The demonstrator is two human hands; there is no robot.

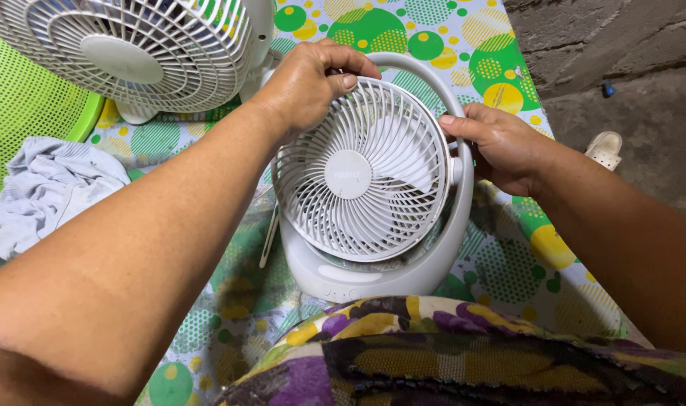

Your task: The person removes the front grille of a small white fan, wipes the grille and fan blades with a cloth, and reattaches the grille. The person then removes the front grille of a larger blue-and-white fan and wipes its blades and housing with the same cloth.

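Now a small white fan (362, 180) is being held from both sides on a table (501, 60) covered in a green-and-yellow dotted cloth. The left hand (309, 83) is being pressed over the top of the round grille, its fingers curled down onto the rim and the thumb hooked at the edge beneath the handle (426, 71); the forearm is being stretched in from the lower left. The right hand (501, 146) is being wrapped around the frame at the fan's right side — fingers closed on the pivot area, wrist bent inward. The fan is being kept upright just in front of the person's patterned lap, grille facing the camera. A second fan (132, 49) is standing behind at upper left, with a green basket (27, 105) and a crumpled rag (50, 188) beside it.
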